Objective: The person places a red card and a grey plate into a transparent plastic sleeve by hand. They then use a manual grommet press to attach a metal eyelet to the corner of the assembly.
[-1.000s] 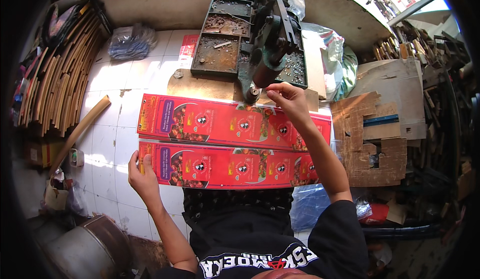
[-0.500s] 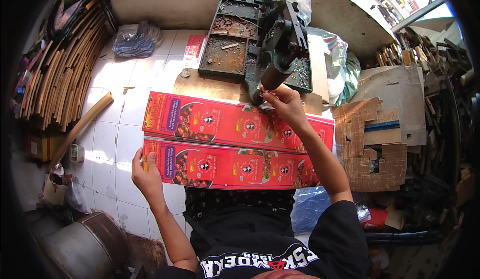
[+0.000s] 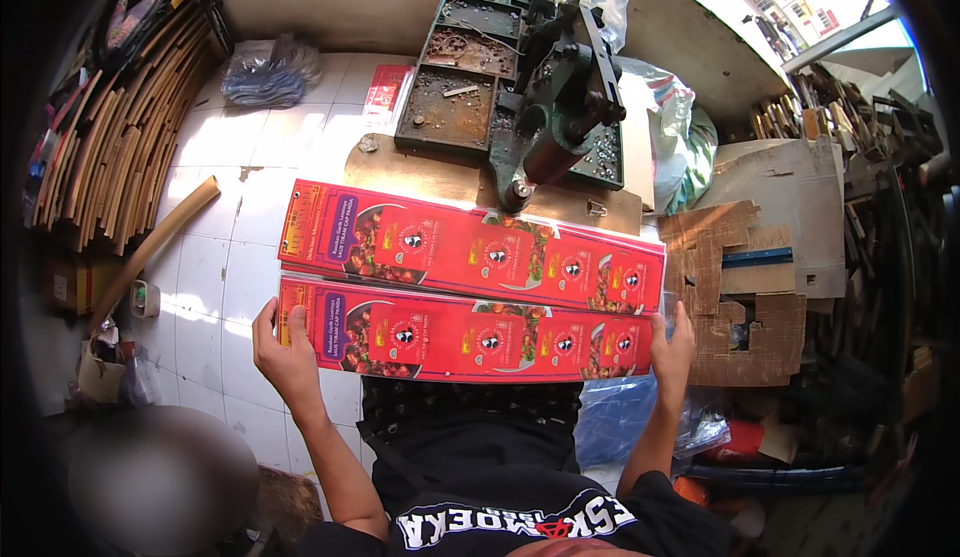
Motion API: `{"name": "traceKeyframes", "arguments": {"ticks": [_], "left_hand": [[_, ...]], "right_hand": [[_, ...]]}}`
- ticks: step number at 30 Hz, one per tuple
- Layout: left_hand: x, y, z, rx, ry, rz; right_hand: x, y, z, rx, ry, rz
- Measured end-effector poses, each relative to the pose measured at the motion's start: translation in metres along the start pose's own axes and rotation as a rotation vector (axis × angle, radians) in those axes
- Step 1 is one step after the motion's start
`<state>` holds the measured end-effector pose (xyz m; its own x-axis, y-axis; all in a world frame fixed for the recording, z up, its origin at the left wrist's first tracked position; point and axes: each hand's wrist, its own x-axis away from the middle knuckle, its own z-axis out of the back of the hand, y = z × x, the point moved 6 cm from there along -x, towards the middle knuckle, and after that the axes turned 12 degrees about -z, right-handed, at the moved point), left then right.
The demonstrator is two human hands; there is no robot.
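- Now, in the head view, the right hand point(image 3: 673, 347) has left the hand press point(image 3: 555, 142) and come to the right end of the near red strip point(image 3: 460, 345), while the left hand point(image 3: 285, 357) has stayed at the left end
- That puts a hand at either end and none at the press, so the strip seems ready to be steadied or shifted from both sides
- The left grip is closed on the near strip's left end, thumb on top; the right grip lies against the other end, but whether it pinches or only touches, I cannot tell
- The near strip lies just in front of the person's body, with the far red strip point(image 3: 470, 249) right beyond it, reaching close to the press foot
- The left fingers under the strip are hidden, and so is whatever carries the strips; whether they join into one piece is unclear
- The tiny bits in the parts tray point(image 3: 445, 112) are too small to name, and a round blur point(image 3: 165, 482) covers the lower left
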<state>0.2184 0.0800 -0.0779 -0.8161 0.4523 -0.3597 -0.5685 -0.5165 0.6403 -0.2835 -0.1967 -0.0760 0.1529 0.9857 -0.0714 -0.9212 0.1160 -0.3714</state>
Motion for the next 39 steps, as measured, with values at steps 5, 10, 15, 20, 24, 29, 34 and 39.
{"name": "traceKeyframes", "arguments": {"ticks": [5,10,15,20,24,29,34,39], "left_hand": [[0.001,0.0,-0.001,-0.047,0.008,-0.049],[0.003,0.003,0.001,-0.017,0.006,0.01],[0.008,0.0,0.009,-0.048,0.053,-0.062],[0.013,0.015,0.027,0.103,0.058,0.019],[0.012,0.037,0.033,0.282,-0.085,0.161],[0.002,0.03,0.017,0.216,-0.146,0.003],[0.008,0.049,0.044,0.664,-0.039,-0.238],[0.018,0.075,0.051,1.306,-0.075,-0.276]], "right_hand": [[0.038,0.029,-0.031,-0.499,-0.325,-0.247],[0.041,0.04,-0.035,-0.633,-0.236,-0.285],[0.043,0.038,-0.033,-0.799,-0.279,-0.284],[0.048,0.052,-0.016,-0.788,-0.173,-0.295],[0.044,0.055,0.019,-0.672,-0.062,-0.273],[0.033,0.051,0.025,-0.742,-0.093,-0.242],[0.043,0.06,0.045,-1.54,0.038,-0.151],[0.048,0.034,0.072,-2.176,-0.655,0.51]]}}
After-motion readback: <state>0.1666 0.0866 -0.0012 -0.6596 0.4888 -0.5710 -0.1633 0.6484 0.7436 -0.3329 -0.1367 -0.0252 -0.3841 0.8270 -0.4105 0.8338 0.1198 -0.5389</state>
